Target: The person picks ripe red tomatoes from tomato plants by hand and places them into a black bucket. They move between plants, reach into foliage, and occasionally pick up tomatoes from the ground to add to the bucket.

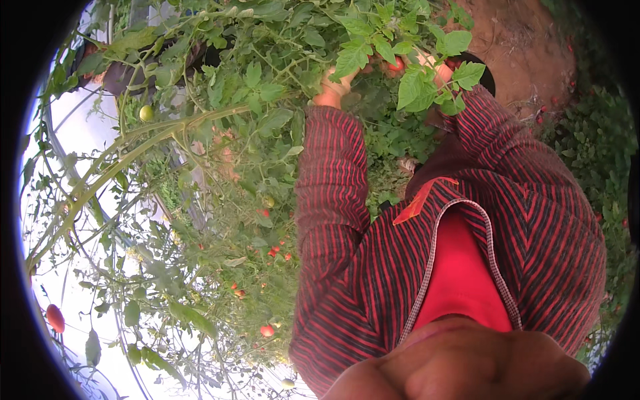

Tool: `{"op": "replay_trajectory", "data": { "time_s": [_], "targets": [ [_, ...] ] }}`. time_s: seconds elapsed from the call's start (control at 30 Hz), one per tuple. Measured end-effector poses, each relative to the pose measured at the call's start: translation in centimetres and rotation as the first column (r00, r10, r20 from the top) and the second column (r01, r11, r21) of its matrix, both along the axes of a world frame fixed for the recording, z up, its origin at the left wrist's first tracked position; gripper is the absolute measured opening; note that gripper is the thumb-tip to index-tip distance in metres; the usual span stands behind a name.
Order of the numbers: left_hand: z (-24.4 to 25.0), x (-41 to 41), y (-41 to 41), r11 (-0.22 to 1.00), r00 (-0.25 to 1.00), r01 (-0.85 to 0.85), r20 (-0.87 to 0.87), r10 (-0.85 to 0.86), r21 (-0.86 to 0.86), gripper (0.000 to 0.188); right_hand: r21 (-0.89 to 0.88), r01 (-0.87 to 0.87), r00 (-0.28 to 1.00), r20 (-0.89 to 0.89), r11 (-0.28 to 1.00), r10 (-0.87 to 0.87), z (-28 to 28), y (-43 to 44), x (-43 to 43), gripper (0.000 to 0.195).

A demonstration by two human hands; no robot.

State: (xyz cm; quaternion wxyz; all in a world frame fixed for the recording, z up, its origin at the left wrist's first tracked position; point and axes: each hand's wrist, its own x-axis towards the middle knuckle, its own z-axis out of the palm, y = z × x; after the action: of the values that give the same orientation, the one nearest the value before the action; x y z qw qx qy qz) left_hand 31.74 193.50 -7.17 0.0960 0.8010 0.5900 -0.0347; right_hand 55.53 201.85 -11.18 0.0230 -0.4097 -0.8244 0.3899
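My left hand (336, 86) reaches into the tomato foliage at the top of the view. Leaves hide its fingers. A ripe red tomato (396, 64) hangs between my two hands, partly covered by leaves. My right hand (438, 71) is to the right of that tomato, behind a leafy tomato shoot (419, 89) that covers much of it. Whether either hand grips anything cannot be made out. Just beyond the right hand is a black round container (486, 80), with red fruit (454, 63) showing near its edge.
Thick tomato stems (165, 131) cross the left side, bearing a green tomato (146, 113) and a red one (55, 318). Bare brown soil (525, 55) lies at upper right, with several red tomatoes (540, 119) along its edge. A dark shape (120, 77) behind leaves is unclear.
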Motion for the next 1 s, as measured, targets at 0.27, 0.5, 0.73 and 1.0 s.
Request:
{"op": "replay_trajectory", "data": {
  "time_s": [0.27, 0.5, 0.73, 1.0],
  "targets": [
    [-0.9, -0.5, 1.0, 0.904, 0.934, -0.124, -0.356, -0.033, -0.409, 0.069, -0.198, 0.007, 0.998, -0.066, 0.98, -0.02, 2.6, -9.5, 5.1, 0.05],
    [6.3, 8.4, 3.9, 0.485, 0.321, -0.756, 0.397, 0.86, -0.439, 0.051, -0.385, 0.13, 0.986, 0.146, 0.914, -0.079, 0.3, -8.6, 7.9, 0.051],
    [10.2, 8.2, 0.9, 0.449, 0.301, -0.7, 0.342, 0.89, -0.555, 0.051, -0.499, 0.213, 0.972, 0.199, 0.84, -0.128, 5.6, -5.1, 9.7, 0.052],
    [9.2, 10.3, -0.8, 0.366, -0.523, -0.522, 0.629, 0.575, -0.77, 0.038, -0.563, 0.387, 0.921, 0.269, 0.73, -0.282, 8.2, -1.2, 13.2, 0.053]
  ]
}}
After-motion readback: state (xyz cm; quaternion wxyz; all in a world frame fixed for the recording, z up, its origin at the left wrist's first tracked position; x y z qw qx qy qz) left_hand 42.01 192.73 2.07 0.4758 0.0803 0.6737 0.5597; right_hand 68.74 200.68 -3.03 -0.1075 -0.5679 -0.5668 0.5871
